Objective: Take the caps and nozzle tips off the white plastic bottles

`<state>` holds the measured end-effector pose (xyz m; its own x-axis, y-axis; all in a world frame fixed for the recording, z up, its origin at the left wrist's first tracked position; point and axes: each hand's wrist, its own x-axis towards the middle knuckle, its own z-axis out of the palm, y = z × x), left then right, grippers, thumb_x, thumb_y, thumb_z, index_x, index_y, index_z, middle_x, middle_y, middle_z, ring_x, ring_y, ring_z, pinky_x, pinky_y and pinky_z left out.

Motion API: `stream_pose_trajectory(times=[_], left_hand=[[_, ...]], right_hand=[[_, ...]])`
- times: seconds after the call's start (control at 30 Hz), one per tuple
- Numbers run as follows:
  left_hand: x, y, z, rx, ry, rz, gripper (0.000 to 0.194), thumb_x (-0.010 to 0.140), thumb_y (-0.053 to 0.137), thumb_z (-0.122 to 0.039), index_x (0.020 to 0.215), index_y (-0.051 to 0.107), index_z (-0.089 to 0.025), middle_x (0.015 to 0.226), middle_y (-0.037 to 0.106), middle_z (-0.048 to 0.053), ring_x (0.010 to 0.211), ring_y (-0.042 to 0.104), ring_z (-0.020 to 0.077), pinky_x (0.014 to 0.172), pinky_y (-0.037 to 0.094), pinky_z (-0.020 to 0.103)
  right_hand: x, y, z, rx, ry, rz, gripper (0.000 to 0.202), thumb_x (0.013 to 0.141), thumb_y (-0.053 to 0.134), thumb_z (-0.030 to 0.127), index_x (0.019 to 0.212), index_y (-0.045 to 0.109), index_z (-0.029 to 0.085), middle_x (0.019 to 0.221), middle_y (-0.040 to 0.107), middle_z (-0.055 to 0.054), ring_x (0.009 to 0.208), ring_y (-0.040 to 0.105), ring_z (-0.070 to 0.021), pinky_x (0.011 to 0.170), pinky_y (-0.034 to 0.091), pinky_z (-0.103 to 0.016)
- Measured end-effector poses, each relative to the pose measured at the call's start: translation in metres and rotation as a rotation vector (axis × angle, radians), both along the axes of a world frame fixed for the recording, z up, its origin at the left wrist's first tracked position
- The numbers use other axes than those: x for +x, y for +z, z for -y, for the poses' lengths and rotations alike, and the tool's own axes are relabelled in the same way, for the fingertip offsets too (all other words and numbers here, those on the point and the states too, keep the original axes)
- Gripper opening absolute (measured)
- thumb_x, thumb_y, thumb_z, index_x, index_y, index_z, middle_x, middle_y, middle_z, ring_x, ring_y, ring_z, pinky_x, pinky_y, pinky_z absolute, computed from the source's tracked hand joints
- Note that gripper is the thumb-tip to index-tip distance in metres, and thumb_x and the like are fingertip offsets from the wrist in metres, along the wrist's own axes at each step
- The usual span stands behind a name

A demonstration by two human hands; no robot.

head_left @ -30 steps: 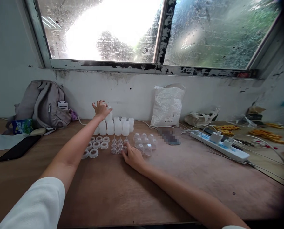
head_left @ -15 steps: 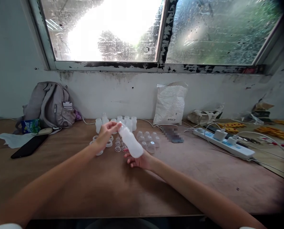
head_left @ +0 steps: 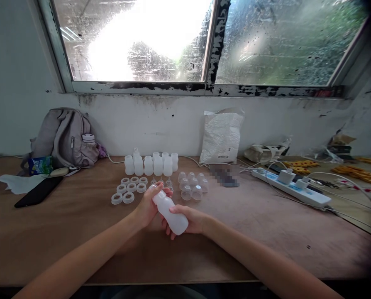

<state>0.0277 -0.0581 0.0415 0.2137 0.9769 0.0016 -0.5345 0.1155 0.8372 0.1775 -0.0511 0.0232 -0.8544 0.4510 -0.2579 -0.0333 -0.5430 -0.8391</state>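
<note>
A frosted white bottle [head_left: 173, 215] lies tilted between my hands, its neck toward the upper left. My left hand [head_left: 147, 207] is closed on the neck end. Around the body, near the base, my right hand [head_left: 187, 218] is wrapped with its thumb on top. Just beyond stand several frosted bottles [head_left: 148, 166] in rows. Clear rings [head_left: 121, 189] lie to the left of my left hand, and clear domed caps [head_left: 196, 192] stand behind my right hand. Small clear nipple-shaped pieces [head_left: 169, 184] are partly hidden behind my left hand.
At the left are a grey backpack [head_left: 65, 137], a black phone [head_left: 37, 193] and a tissue [head_left: 20, 182]. A white packet [head_left: 221, 137] leans on the wall. On the right are a power strip [head_left: 297, 191] with cables and yellow pieces [head_left: 356, 172].
Both hands have brought the bottle lower and nearer. My left hand has come down and right around the neck end, uncovering the rings. My right thumb now lies over the bottle.
</note>
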Motion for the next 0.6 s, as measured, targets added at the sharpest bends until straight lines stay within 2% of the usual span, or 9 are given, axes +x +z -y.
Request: stream_pose_trajectory(times=[0.1,0.17,0.27,0.33,0.43,0.6], left_hand=[[0.007,0.000,0.000,-0.008,-0.005,0.017,0.027,0.063,0.060,-0.031,0.086,0.049,-0.022,0.065,0.057,-0.001,0.067,0.059,0.0159,0.050,0.044,0.023],[0.010,0.002,-0.002,-0.015,-0.024,0.031,0.027,0.061,0.060,-0.027,0.084,0.048,-0.022,0.061,0.054,-0.003,0.062,0.057,0.0139,0.047,0.042,0.021],[0.016,0.005,-0.006,0.010,0.023,0.034,0.025,0.059,0.062,-0.025,0.078,0.044,-0.020,0.056,0.050,-0.005,0.054,0.054,0.0114,0.047,0.041,0.020],[0.019,0.005,-0.009,0.049,0.097,0.016,0.025,0.059,0.062,-0.024,0.073,0.042,-0.020,0.053,0.049,-0.006,0.049,0.052,0.0100,0.048,0.041,0.021],[0.021,0.002,-0.013,0.115,0.216,-0.056,0.023,0.060,0.062,-0.025,0.070,0.041,-0.019,0.051,0.050,-0.005,0.048,0.050,0.0101,0.049,0.041,0.022],[0.022,-0.001,-0.013,0.225,0.338,-0.118,0.022,0.064,0.060,-0.031,0.072,0.043,-0.020,0.057,0.055,-0.003,0.056,0.054,0.0118,0.055,0.042,0.023]], right_hand=[[-0.002,0.001,0.007,-0.030,0.090,-0.035,0.024,0.075,0.042,0.028,0.090,0.049,0.011,0.084,0.060,-0.012,0.073,0.060,-0.0202,0.068,0.045,-0.036],[-0.003,0.000,0.011,-0.043,0.099,-0.095,0.026,0.072,0.044,0.026,0.092,0.048,0.011,0.081,0.060,-0.011,0.071,0.059,-0.0196,0.067,0.045,-0.038],[-0.005,-0.003,0.011,0.007,0.037,-0.122,0.025,0.068,0.047,0.026,0.088,0.049,0.011,0.069,0.058,-0.006,0.062,0.057,-0.0157,0.059,0.047,-0.033],[-0.006,-0.005,0.008,0.123,-0.026,-0.032,0.023,0.066,0.051,0.026,0.085,0.049,0.012,0.066,0.056,-0.003,0.058,0.055,-0.0146,0.053,0.046,-0.030],[-0.008,-0.005,0.001,0.440,-0.155,0.216,0.022,0.063,0.056,0.025,0.080,0.048,0.014,0.066,0.054,-0.002,0.056,0.053,-0.0139,0.049,0.043,-0.026],[-0.009,-0.004,-0.007,1.249,-0.532,0.746,0.023,0.063,0.057,0.025,0.083,0.049,0.016,0.076,0.058,-0.004,0.066,0.053,-0.0166,0.055,0.037,-0.024]])
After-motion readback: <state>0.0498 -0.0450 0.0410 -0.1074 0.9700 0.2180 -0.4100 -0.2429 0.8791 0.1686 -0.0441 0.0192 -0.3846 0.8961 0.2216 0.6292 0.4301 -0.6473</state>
